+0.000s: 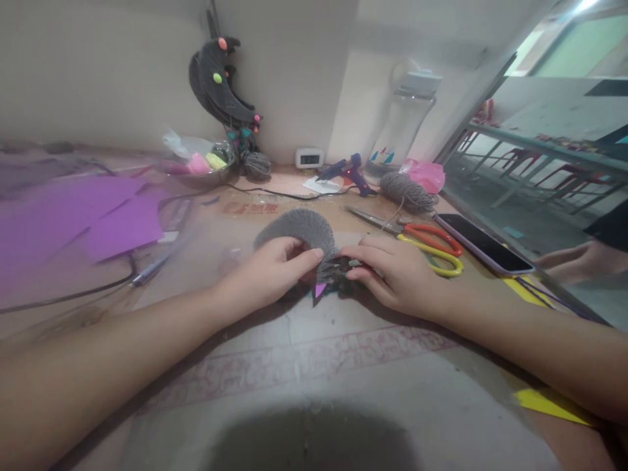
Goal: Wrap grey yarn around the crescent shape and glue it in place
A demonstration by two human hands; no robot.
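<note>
A crescent shape wrapped in grey yarn (307, 224) lies on the table, with a purple tip (320, 289) uncovered at its near end. My left hand (282, 268) is closed on that crescent, thumb on top near the tip. Just to the right, my right hand (392, 271) pinches at something small and dark with a pale spot, beside the crescent's edge; its kind is too blurred to tell. Beyond my right hand lie scissors (432, 245) with orange and yellow handles. A ball of grey yarn (407, 191) rests behind the scissors, a strand trailing from it.
Purple sheets (122, 216) cover the left side, near a pen (152, 265). At the back are a bowl (223, 173), a digital clock (309, 157), a blue glue gun (348, 171) and a bottle (405, 121). A phone (483, 242) lies right. A decorated crescent (216, 82) hangs on the wall.
</note>
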